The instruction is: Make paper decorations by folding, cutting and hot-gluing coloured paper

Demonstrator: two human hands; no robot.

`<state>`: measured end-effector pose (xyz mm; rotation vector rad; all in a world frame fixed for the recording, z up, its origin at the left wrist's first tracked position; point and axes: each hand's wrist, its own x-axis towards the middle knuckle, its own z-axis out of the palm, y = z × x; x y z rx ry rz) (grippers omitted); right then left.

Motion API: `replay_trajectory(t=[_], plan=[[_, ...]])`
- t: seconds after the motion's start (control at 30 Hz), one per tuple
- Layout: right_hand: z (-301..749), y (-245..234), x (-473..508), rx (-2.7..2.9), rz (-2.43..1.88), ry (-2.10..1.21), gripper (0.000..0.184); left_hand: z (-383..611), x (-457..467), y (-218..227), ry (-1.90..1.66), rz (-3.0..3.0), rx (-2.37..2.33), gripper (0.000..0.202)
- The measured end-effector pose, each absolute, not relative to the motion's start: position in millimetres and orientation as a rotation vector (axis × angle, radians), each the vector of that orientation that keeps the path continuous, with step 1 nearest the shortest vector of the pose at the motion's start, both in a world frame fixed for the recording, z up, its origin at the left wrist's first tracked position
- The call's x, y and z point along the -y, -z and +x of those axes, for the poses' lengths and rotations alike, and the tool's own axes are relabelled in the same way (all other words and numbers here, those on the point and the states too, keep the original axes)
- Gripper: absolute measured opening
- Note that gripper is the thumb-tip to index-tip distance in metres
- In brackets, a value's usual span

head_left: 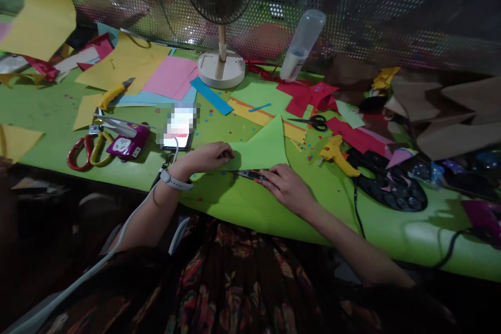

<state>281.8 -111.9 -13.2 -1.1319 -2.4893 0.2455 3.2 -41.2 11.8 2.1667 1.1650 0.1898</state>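
A light green folded sheet of paper (263, 147) lies on the green table (47, 115) in front of me. My left hand (209, 157), with a white band on the wrist, presses on the sheet's left edge, fingers curled. My right hand (285, 183) is closed on a small red and black cutter (250, 174) lying along the sheet's near edge.
A phone (179, 126), red-handled and yellow-handled scissors (88, 148), a purple tool (127, 142), a yellow cutter (113, 93), black scissors (313, 122), a yellow glue gun (338, 155), a black tray (391, 188), a fan base (221, 69), a bottle (301, 44) and coloured paper scraps lie around.
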Motion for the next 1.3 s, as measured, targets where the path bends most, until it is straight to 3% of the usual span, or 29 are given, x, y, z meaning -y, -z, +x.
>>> replay_trajectory(t=[0.43, 0.67, 0.83, 0.97, 1.13, 1.3], plan=[[257, 13, 114, 2.485, -1.169, -0.24, 0.033, 6, 42, -15, -0.175, 2.166, -1.184, 0.024], [252, 9, 126, 2.557, -0.924, -0.351, 0.031, 4, 48, -10, -0.24, 2.178, -1.212, 0.022], [310, -13, 108, 2.404, -1.055, -0.228, 0.032, 3, 59, -10, -0.455, 2.305, -1.449, 0.05], [379, -23, 51, 2.17, -1.433, 0.036, 0.034, 1, 53, -10, -0.351, 2.371, -1.499, 0.062], [435, -19, -26, 2.128, -1.625, 0.041, 0.047, 0, 40, -8, -0.286, 2.246, -1.426, 0.049], [447, -15, -54, 2.052, -1.656, -0.079, 0.031, -2, 48, -22, -0.392, 1.968, -1.422, 0.039]])
